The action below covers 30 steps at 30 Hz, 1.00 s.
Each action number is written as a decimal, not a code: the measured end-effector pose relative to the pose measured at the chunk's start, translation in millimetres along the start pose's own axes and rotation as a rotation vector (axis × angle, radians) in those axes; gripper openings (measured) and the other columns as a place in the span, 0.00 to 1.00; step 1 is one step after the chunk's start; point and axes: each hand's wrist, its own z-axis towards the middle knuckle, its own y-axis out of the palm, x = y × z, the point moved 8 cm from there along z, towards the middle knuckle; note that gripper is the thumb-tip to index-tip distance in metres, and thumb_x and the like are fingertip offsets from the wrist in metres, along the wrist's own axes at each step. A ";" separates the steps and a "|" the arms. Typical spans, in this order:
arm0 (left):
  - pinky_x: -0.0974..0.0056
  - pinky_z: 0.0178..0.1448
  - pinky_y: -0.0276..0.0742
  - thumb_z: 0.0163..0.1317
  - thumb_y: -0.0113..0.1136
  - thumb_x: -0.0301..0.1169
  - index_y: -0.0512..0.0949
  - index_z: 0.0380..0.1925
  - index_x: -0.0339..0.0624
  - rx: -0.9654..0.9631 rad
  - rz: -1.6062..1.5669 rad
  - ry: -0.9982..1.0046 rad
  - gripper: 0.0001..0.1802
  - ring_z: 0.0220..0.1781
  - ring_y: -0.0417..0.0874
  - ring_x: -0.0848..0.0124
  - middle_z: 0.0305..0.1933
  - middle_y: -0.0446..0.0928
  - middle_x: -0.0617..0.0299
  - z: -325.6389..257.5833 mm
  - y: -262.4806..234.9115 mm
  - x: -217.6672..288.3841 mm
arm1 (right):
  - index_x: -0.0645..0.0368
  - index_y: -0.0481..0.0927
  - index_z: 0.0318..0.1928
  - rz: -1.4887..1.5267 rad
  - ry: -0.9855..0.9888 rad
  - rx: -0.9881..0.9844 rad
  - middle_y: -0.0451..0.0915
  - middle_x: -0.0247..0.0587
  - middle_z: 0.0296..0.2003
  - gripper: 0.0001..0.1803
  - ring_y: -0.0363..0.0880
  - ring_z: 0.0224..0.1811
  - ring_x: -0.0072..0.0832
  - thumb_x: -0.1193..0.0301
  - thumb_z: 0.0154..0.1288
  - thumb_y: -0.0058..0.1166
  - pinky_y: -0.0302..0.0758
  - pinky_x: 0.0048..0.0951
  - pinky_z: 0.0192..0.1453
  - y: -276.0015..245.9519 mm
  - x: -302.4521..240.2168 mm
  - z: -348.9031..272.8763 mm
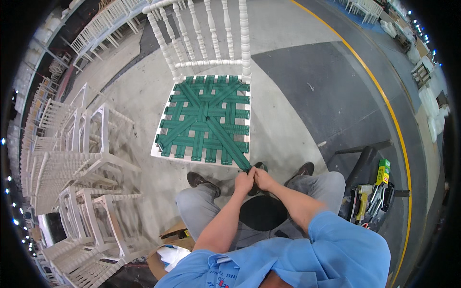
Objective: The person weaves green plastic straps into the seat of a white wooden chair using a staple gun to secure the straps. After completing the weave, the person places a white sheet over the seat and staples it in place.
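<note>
In front of me stands a white chair (211,63) with turned spindles in its back. Green webbing straps (180,111) are woven across its seat frame, with diagonal ones over the top. One diagonal strap (225,139) runs from the middle of the seat past the near right corner into my hands. My left hand (244,182) and my right hand (262,179) meet just off that corner, both closed on this strap. The strap looks taut. Fingers partly cover its end.
White chair frames (86,163) are piled on the left. At my right is a black seat-like surface holding hand tools (372,201) and a green-yellow box (383,172). An open cardboard box (158,261) sits by my left leg. More white chairs (108,29) line up far left.
</note>
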 end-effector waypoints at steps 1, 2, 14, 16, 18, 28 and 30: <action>0.46 0.57 0.74 0.68 0.42 0.64 0.82 0.39 0.27 0.015 0.045 0.007 0.43 0.53 0.80 0.40 0.45 0.80 0.32 -2.8 -2.3 0.1 | 0.64 0.76 0.48 0.023 0.038 0.008 0.81 0.63 0.39 0.15 0.79 0.43 0.59 0.67 0.74 0.41 0.74 0.47 0.46 1.2 0.0 -3.8; 0.46 0.58 0.74 0.69 0.40 0.63 0.83 0.39 0.27 0.013 0.066 0.003 0.42 0.53 0.80 0.40 0.45 0.81 0.32 -2.0 -5.2 1.3 | 0.64 0.76 0.49 0.085 0.074 -0.018 0.81 0.63 0.39 0.15 0.79 0.43 0.59 0.67 0.74 0.41 0.74 0.48 0.47 3.2 -0.4 -3.3; 0.42 0.52 0.75 0.75 0.36 0.56 0.83 0.38 0.28 0.107 0.340 0.017 0.39 0.49 0.82 0.39 0.41 0.83 0.36 3.9 -7.5 12.4 | 0.59 0.81 0.46 -0.127 0.022 0.546 0.81 0.53 0.43 0.11 0.79 0.49 0.52 0.68 0.67 0.52 0.75 0.46 0.54 -191.0 -60.0 -144.6; 0.42 0.52 0.74 0.75 0.38 0.55 0.82 0.39 0.26 0.131 0.415 0.014 0.38 0.51 0.81 0.39 0.46 0.82 0.36 1.3 -10.8 14.7 | 0.61 0.81 0.45 -0.215 0.136 0.795 0.82 0.51 0.44 0.11 0.80 0.49 0.49 0.68 0.66 0.55 0.75 0.46 0.54 -265.9 -58.1 -222.9; 0.42 0.53 0.74 0.74 0.40 0.54 0.82 0.41 0.27 0.129 0.416 0.072 0.36 0.51 0.81 0.40 0.46 0.81 0.36 1.4 -6.7 29.0 | 0.61 0.80 0.47 -0.363 0.385 1.001 0.82 0.52 0.44 0.14 0.80 0.50 0.47 0.67 0.64 0.58 0.75 0.45 0.56 -329.3 -20.4 -315.0; 0.44 0.54 0.77 0.74 0.37 0.57 0.85 0.38 0.35 0.138 0.457 0.054 0.37 0.48 0.85 0.45 0.42 0.84 0.41 4.8 -13.1 11.9 | 0.65 0.83 0.46 0.131 0.913 0.680 0.84 0.39 0.38 0.22 0.82 0.40 0.32 0.77 0.47 0.72 0.78 0.35 0.46 -338.8 103.9 -393.3; 0.45 0.52 0.78 0.74 0.38 0.56 0.85 0.32 0.36 0.201 0.445 0.105 0.36 0.44 0.86 0.47 0.39 0.85 0.43 0.5 -12.6 16.7 | 0.65 0.81 0.47 0.170 0.919 0.613 0.83 0.37 0.38 0.23 0.81 0.37 0.32 0.78 0.46 0.70 0.77 0.34 0.44 -335.9 103.4 -399.0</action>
